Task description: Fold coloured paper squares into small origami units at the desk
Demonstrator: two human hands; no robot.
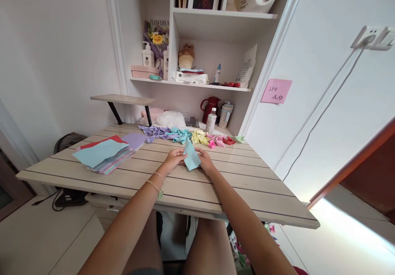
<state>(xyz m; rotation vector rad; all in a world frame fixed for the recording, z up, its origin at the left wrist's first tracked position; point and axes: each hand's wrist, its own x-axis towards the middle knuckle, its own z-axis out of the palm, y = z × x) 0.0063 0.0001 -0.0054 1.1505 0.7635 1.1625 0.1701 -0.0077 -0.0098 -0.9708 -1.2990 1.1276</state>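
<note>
A light-blue sheet of folding paper (191, 158), creased to a point at its top, is held upright just above the slatted table. My left hand (175, 159) pinches its left edge with thumb and fingers. On the opposite edge my right hand (205, 159) is closed too, its fingers partly hidden behind the paper. Beyond the hands lies a row of folded paper pieces: purple ones (159, 132), blue ones (181, 135), yellow ones (200, 137), pink ones (217, 140), a red one (228, 140) and green ones (239, 139).
To the left, a stack of coloured paper (112, 163) lies on the wooden table (148, 180), near a small raised shelf (123, 99). A bottle (211, 120), a red jug (211, 107) and a tumbler (226, 114) stand at the back. A pink note (276, 91) sticks to the right wall.
</note>
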